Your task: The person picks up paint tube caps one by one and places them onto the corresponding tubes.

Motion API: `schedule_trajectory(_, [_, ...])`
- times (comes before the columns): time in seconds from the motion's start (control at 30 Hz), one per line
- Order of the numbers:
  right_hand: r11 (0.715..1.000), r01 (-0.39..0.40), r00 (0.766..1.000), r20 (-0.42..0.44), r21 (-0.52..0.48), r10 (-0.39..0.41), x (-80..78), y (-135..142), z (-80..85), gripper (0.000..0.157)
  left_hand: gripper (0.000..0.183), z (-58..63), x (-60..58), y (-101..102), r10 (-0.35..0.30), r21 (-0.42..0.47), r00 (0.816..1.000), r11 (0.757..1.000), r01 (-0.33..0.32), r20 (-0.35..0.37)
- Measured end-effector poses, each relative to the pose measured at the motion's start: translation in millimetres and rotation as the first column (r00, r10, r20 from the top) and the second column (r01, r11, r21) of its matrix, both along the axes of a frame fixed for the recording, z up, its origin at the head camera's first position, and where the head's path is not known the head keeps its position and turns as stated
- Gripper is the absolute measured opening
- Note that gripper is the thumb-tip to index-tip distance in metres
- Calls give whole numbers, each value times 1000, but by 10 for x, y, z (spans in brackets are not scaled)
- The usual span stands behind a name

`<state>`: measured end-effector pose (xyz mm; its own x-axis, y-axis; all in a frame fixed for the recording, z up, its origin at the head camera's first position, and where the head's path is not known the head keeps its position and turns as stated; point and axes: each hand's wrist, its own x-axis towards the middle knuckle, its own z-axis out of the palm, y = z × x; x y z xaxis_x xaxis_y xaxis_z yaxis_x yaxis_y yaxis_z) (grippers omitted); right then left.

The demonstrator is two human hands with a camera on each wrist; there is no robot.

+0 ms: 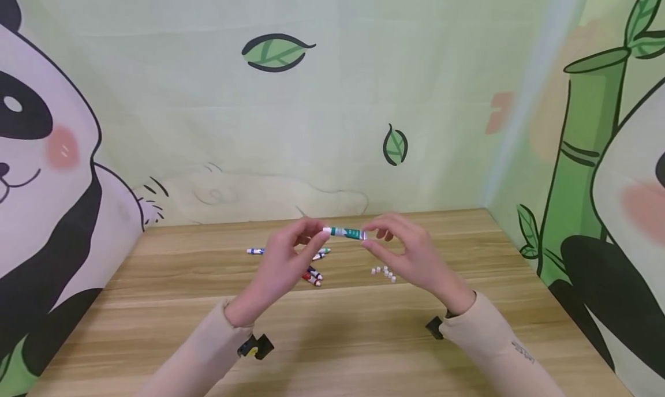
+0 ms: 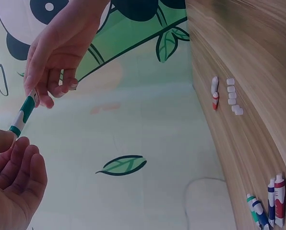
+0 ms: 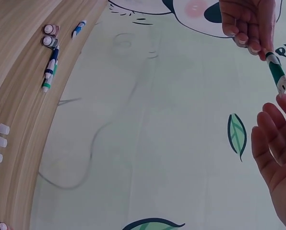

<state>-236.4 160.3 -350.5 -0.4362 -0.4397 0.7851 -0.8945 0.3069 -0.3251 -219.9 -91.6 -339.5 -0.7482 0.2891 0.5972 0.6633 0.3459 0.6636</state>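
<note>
A marker (image 1: pixel 344 232) with a green and white barrel is held level above the table, between both hands. My left hand (image 1: pixel 288 253) pinches its left end between thumb and fingers. At the right end, the thumb and fingertips of my right hand (image 1: pixel 410 253) grip the marker. Both ends are partly covered by fingertips. In the left wrist view, the same marker (image 2: pixel 23 115) slants between the two hands, and in the right wrist view the marker (image 3: pixel 276 72) shows its green band.
Several markers lie behind the left hand, including a red marker (image 1: pixel 312 278) and a blue marker (image 1: pixel 255 251). Small white pieces (image 1: pixel 386 272) sit below the right hand. Beside those pieces, a small red-and-white object (image 2: pixel 215 100) shows. A panda-printed cloth (image 1: pixel 332 108) backs the wooden table (image 1: pixel 332 339).
</note>
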Motion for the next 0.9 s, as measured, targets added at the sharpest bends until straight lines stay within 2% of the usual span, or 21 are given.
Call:
schedule_trajectory(0.1, [1000, 13, 1000, 22, 22, -13, 0, -7, 3, 28, 14, -10, -3, -6, 1, 11, 1000, 1000, -1, 1])
schedule_trajectory(0.23, [999, 15, 998, 52, 50, -17, -7, -20, -10, 17, 15, -19, 9, -17, -5, 16, 1000, 1000, 5, -2])
schedule_trajectory(0.43, [1000, -2, 998, 68, 30, 0, -20, -46, -66, 11, 12, -56, 19, -22, -34, 11, 999, 999, 34, 13])
schedule_trajectory(0.5, [1000, 4, 996, 94, 21, -6, -13, -62, -71, 12, 12, -68, 18, -20, -38, 9, 999, 999, 38, 13])
schedule_trajectory(0.57, [1000, 20, 988, 155, 17, -23, 3, -82, -58, 15, 11, -75, 20, -18, -42, 9, 999, 999, 42, 10])
schedule_trajectory(0.6, [999, 34, 979, 201, 19, -38, 13, -92, -47, 17, 11, -76, 22, -18, -41, 9, 999, 999, 41, 3])
schedule_trajectory(0.67, [998, 59, 945, 321, 22, -63, 32, -108, -20, 22, 11, -71, 23, -17, -37, 2, 999, 999, 37, -14])
schedule_trajectory(0.77, [996, 85, 868, 488, 30, -89, 50, -123, 21, 30, 10, -67, 22, -16, -26, -17, 999, 1000, 26, -37])
schedule_trajectory(0.83, [994, 101, 828, 551, 39, -106, 59, -123, 37, 32, 11, -72, 19, -17, -16, -21, 999, 1000, 15, -35])
schedule_trajectory(0.87, [993, 107, 823, 557, 42, -112, 59, -120, 38, 29, 11, -76, 18, -18, -8, -18, 1000, 1000, 7, -30])
schedule_trajectory(0.9, [993, 110, 828, 548, 48, -118, 58, -117, 36, 26, 12, -78, 18, -20, 3, -13, 1000, 1000, -3, -21])
